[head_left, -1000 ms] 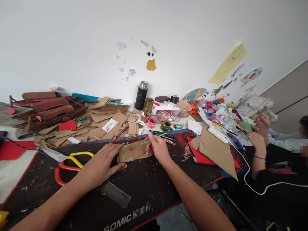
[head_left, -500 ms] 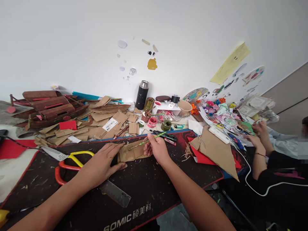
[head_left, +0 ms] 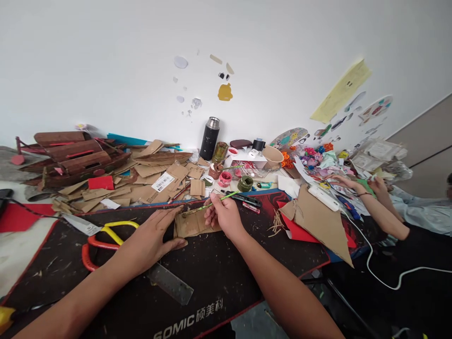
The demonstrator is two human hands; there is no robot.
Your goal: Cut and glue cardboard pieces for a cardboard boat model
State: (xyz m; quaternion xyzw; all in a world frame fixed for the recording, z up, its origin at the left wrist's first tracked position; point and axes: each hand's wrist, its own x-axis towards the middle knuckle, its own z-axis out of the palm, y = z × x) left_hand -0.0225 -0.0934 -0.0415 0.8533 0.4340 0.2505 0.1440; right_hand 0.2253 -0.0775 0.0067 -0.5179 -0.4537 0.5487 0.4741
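My left hand (head_left: 151,238) lies flat with fingers spread, pressing the left end of a small brown cardboard piece (head_left: 192,225) on the black desk mat (head_left: 212,273). My right hand (head_left: 222,214) is closed in a pinch on a thin green brush (head_left: 215,203) whose dark tip rests on the cardboard's upper left edge. The brush handle slants up to the right.
Yellow-handled scissors (head_left: 113,230), a red tool (head_left: 86,252) and a clear ruler (head_left: 171,285) lie left of my hands. Cardboard scraps (head_left: 141,181), a brown model boat (head_left: 70,157), a black flask (head_left: 209,139) and paint pots (head_left: 244,182) stand behind. Another person's arms (head_left: 374,207) work at right.
My right hand and the brush slid slightly left along the cardboard. The other person's arms stretched out toward the clutter at right. My left hand stayed put.
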